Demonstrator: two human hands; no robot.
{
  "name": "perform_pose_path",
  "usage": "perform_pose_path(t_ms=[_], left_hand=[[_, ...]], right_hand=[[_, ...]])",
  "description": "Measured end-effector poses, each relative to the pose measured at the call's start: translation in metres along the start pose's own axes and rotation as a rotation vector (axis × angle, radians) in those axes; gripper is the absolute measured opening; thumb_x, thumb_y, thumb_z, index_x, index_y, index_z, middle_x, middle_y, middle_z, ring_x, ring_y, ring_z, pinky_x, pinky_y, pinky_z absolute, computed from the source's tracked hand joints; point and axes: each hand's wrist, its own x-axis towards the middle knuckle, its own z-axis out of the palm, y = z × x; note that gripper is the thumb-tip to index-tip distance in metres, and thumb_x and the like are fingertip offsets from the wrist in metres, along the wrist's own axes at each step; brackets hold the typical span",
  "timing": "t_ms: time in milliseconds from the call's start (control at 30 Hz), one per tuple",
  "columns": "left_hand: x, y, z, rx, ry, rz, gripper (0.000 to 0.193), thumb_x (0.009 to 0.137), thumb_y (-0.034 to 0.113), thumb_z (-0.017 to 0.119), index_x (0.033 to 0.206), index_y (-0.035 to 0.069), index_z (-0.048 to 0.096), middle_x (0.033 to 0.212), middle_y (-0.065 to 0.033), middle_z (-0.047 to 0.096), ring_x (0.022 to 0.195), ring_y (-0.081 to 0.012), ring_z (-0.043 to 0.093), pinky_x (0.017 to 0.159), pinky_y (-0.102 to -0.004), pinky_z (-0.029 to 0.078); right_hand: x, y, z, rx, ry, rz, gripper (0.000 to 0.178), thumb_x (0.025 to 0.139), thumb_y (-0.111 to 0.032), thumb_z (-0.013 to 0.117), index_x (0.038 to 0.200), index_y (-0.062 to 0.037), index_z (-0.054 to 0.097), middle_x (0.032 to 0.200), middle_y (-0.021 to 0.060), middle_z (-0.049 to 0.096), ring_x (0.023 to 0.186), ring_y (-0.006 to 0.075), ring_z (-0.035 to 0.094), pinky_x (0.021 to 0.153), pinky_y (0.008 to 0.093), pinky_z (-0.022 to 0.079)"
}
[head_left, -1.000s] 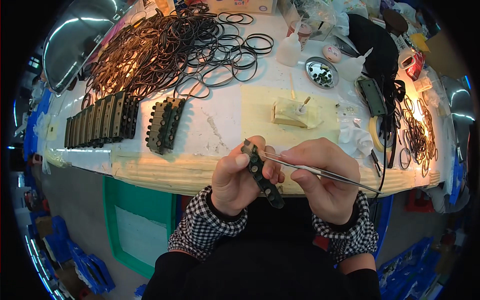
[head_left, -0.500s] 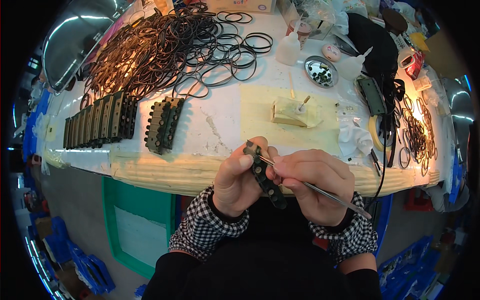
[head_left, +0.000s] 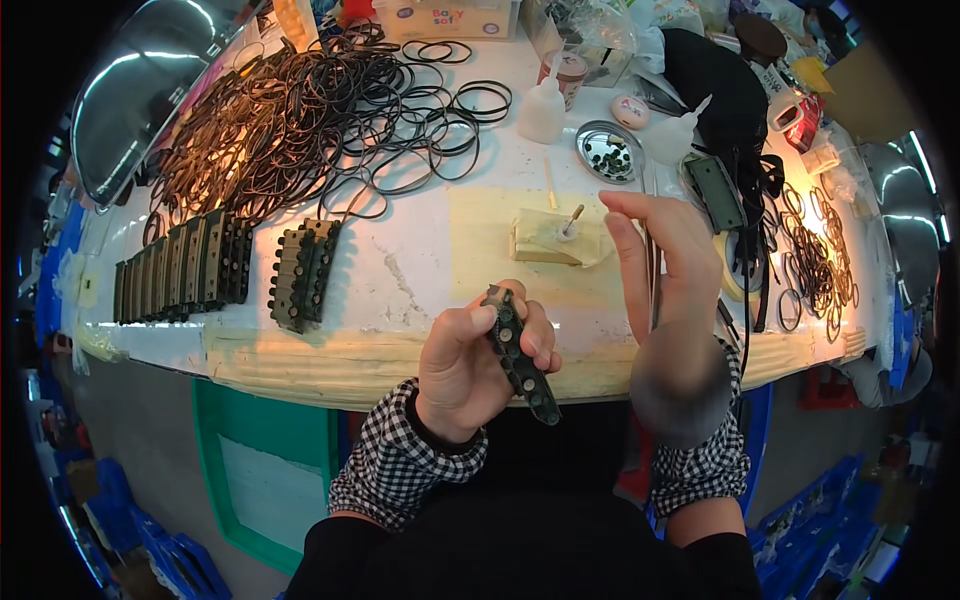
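Observation:
My left hand (head_left: pixel 470 365) grips a long dark plastic strip with round studs (head_left: pixel 518 355), held tilted in front of the table edge. My right hand (head_left: pixel 668 290) is raised over the table's front and pinches thin metal tweezers (head_left: pixel 652 270), which point up toward a small round metal dish of tiny dark parts (head_left: pixel 610 152). Just left of that hand lies a yellowish sponge block with a small stick in it (head_left: pixel 555 238).
On the white table (head_left: pixel 400 270) lie a big heap of black rubber rings (head_left: pixel 300 120), a row of dark strips (head_left: pixel 185 265), another stack (head_left: pixel 305 272), two white squeeze bottles (head_left: pixel 545 105), black cables and more rings at the right (head_left: pixel 810 260). Green bin below (head_left: pixel 250 470).
My right hand has left the strip and lifted the tweezers up and to the right, toward the metal dish. The left hand keeps the strip in about the same place.

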Motion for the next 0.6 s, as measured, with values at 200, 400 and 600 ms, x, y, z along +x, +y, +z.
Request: perform_pose_path(t_ms=[200,400,600], left_hand=[[0.0,0.001,0.0,0.02,0.022,-0.002,0.025,0.088,0.034,0.055,0.097,0.012,0.05,0.078,-0.0024,0.053,0.078,-0.0178,0.051,0.078,-0.0355,0.044],[-0.001,0.001,0.0,0.03,0.011,0.008,0.024,0.088,0.034,0.054,0.097,0.011,0.051,0.078,-0.0026,0.053,0.078,-0.0182,0.052,0.077,-0.0355,0.045],[0.002,-0.002,-0.004,-0.06,-0.075,0.0,0.024,0.09,0.031,0.056,0.099,0.01,0.054,0.082,-0.0079,0.061,0.083,-0.0206,0.059,0.082,-0.0373,0.049]], right_hand=[[0.003,0.011,0.016,0.026,-0.021,-0.025,0.018,0.076,-0.004,0.074,0.093,-0.0053,0.066,0.081,0.0074,0.064,0.075,0.0254,0.058,0.065,0.0347,0.046],[0.005,-0.005,-0.001,0.163,0.116,0.021,0.011,0.083,-0.002,0.069,0.092,-0.0027,0.064,0.082,0.0059,0.064,0.08,0.0196,0.061,0.069,0.0306,0.048],[-0.013,-0.044,-0.005,0.93,-0.133,0.455,0.01,0.097,-0.009,0.056,0.102,0.0003,0.054,0.085,0.0067,0.063,0.078,0.0104,0.062,0.07,0.0222,0.05]])
